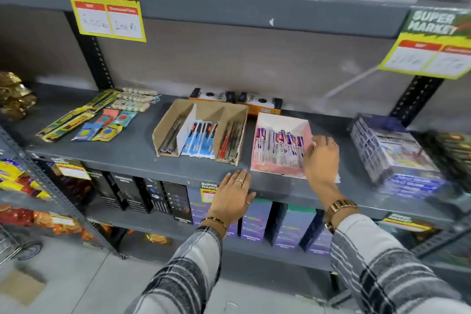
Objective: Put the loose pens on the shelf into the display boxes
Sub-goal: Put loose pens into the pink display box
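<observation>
A brown cardboard display box with three compartments sits mid-shelf, holding dark pens, blue-packed pens and red pens. To its right a pink display box holds several purple-and-white packed pens. My right hand rests at the pink box's right side, fingers bent against the packed pens; whether it grips one I cannot tell. My left hand lies flat and empty on the shelf's front edge, below the brown box.
The grey shelf also carries packets at the left, orange-and-black boxes behind the display boxes, and a blue wrapped stack at the right. Yellow price signs hang above. Boxed goods fill the lower shelf.
</observation>
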